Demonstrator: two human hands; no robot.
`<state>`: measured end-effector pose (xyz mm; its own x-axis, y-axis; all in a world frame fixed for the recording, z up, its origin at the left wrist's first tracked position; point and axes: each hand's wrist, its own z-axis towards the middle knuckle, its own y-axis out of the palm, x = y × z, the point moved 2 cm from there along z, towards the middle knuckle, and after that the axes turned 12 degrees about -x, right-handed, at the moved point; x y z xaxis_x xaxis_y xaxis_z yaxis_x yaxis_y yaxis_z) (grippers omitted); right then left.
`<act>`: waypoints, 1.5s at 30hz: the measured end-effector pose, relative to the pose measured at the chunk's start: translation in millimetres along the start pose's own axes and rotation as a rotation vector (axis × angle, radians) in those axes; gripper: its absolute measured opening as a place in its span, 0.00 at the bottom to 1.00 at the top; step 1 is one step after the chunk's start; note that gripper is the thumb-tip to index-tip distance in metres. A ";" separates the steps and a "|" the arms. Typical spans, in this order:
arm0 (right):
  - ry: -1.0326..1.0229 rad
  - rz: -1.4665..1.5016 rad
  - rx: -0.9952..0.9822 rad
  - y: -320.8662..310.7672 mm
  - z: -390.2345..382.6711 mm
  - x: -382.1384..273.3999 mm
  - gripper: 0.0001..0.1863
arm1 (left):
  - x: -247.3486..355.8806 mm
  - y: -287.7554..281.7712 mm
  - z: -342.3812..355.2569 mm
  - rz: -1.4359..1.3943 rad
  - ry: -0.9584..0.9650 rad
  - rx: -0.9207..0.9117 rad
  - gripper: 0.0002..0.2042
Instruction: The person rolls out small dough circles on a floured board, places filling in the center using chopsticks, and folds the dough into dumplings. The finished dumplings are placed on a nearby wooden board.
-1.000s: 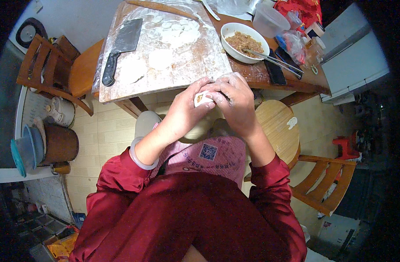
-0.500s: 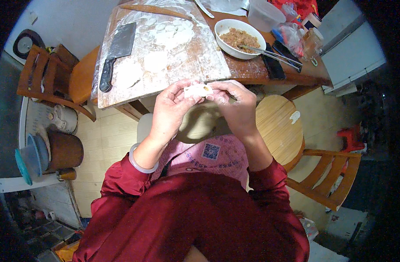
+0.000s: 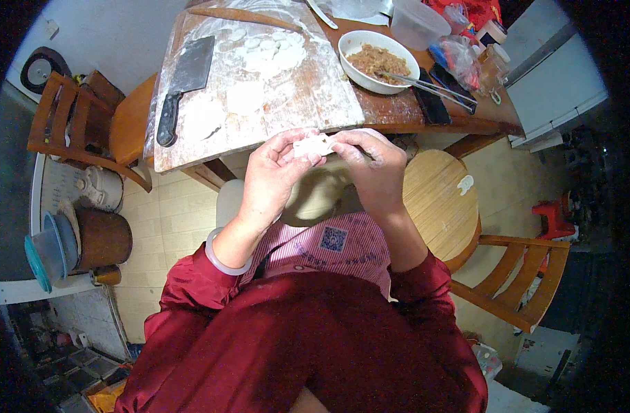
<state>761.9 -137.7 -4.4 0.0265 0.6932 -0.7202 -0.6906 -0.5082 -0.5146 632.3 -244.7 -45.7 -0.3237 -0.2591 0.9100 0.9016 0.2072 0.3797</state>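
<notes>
A small white dumpling (image 3: 313,146) is held up just off the near edge of the floured wooden board (image 3: 301,103). My left hand (image 3: 270,168) cradles it, thumb in front and fingers behind. The thumb and index finger of my right hand (image 3: 375,165) pinch its right end, where a small gap in the dough still shows. Flour whitens the fingertips of both hands. Flat dough wrappers (image 3: 200,118) lie on the board, with several small dough pieces (image 3: 267,55) farther back. To the right, a white bowl (image 3: 347,67) holds minced filling (image 3: 373,62) with metal chopsticks (image 3: 432,86) resting in it.
A cleaver (image 3: 191,65) lies on the board's left side, and a rolling pin (image 3: 243,17) across its far end. Dark phones (image 3: 431,103) lie right of the bowl. A round wooden stool (image 3: 435,206) stands by my right arm, with wooden chairs (image 3: 515,282) at either side.
Both hands have shifted slightly right. My right fingers have moved along the dumpling's edge, and its opening with the filling showing has become smaller.
</notes>
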 end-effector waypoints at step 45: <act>-0.079 -0.176 -0.045 6.5 0.8 -18.0 0.08 | 4.8 3.6 -2.2 0.420 -0.005 -0.020 0.13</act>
<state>756.3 -153.1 5.6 0.0859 0.8107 -0.5791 -0.6471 -0.3966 -0.6511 634.6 -247.3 -40.3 0.0716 -0.1518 0.9858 0.9610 0.2751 -0.0274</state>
